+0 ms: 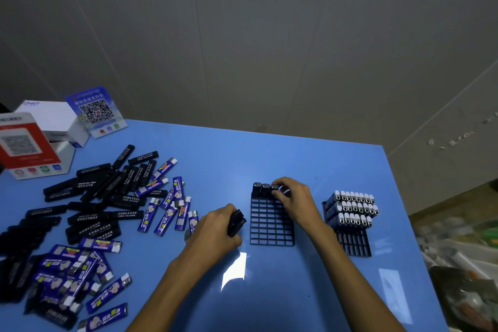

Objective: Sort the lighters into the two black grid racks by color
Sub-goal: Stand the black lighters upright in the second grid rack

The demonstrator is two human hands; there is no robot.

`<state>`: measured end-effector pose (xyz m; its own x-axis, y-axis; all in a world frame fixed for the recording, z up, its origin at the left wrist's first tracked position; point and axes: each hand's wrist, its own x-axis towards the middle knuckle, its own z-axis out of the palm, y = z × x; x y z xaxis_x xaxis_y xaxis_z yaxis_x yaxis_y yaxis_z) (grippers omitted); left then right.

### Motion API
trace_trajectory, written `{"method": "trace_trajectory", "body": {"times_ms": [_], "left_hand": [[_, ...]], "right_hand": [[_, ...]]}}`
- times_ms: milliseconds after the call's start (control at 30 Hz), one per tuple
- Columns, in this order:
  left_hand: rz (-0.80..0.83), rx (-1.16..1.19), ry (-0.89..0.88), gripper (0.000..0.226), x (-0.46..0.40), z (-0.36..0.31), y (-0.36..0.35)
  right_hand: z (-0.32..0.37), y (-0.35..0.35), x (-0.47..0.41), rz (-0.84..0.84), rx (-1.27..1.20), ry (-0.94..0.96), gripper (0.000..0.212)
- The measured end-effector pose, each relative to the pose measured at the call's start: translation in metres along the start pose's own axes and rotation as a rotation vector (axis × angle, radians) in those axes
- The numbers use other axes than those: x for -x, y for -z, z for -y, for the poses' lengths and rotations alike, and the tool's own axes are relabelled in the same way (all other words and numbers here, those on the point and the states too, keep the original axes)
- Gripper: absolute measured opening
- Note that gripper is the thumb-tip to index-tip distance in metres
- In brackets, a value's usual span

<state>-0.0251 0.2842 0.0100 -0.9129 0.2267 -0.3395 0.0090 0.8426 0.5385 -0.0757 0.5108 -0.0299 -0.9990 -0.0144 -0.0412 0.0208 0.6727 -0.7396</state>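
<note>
Lighters [102,205] lie loose in a heap on the left of the blue table [296,159], black ones and blue ones mixed, well apart from the two racks. My near rack [270,224] sits between my hands; three black lighters [265,188] stand upright in its far row, side by side. The far rack [353,240], off to my right, carries rows of blue lighters [350,207] standing on end.

My right hand [293,202] is over the far right corner of the near rack, its fingers curled round the third black lighter, which stands upright in its cell. My left hand [215,229] rests on the table just left of that rack, clamped on a few black lighters [235,222]; their long axis runs away from me, tilted a little to the right.

The next open cell lies in the far row, right of the three standing ones, under my right hand. I judge the held lighters must pass rightward from the left hand, then turn upright before going down. The right hand is nearer that cell; the left is nearer the heap.
</note>
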Motion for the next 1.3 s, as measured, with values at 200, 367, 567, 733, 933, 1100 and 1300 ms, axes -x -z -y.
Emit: {"method": "trace_trajectory", "body": {"times_ms": [200, 367, 567, 733, 933, 1100, 1300], "left_hand": [[-0.021, -0.010, -0.034, 0.025, 0.000, -0.004, 0.000], [-0.032, -0.020, -0.054, 0.024, 0.004, -0.012, 0.002], [-0.047, -0.054, -0.085, 0.026, 0.009, -0.023, 0.003], [-0.039, -0.018, -0.111, 0.025, 0.009, -0.020, -0.004], [-0.020, -0.019, -0.123, 0.029, 0.010, -0.020, -0.008], [-0.011, -0.015, -0.134, 0.024, 0.011, -0.021, -0.009], [-0.003, -0.026, -0.127, 0.025, 0.010, -0.024, -0.008]], "right_hand": [[0.003, 0.009, 0.013, -0.092, -0.044, -0.049, 0.030], [0.033, 0.015, 0.038, -0.116, -0.185, 0.008, 0.015], [0.061, 0.008, 0.062, 0.150, -0.334, -0.010, 0.013], [0.065, 0.002, 0.070, 0.210, -0.417, -0.047, 0.016], [0.060, 0.001, 0.072, 0.266, -0.502, -0.117, 0.011], [0.060, 0.007, 0.076, 0.317, -0.630, -0.137, 0.007], [0.061, 0.009, 0.076, 0.312, -0.659, -0.127, 0.004]]}}
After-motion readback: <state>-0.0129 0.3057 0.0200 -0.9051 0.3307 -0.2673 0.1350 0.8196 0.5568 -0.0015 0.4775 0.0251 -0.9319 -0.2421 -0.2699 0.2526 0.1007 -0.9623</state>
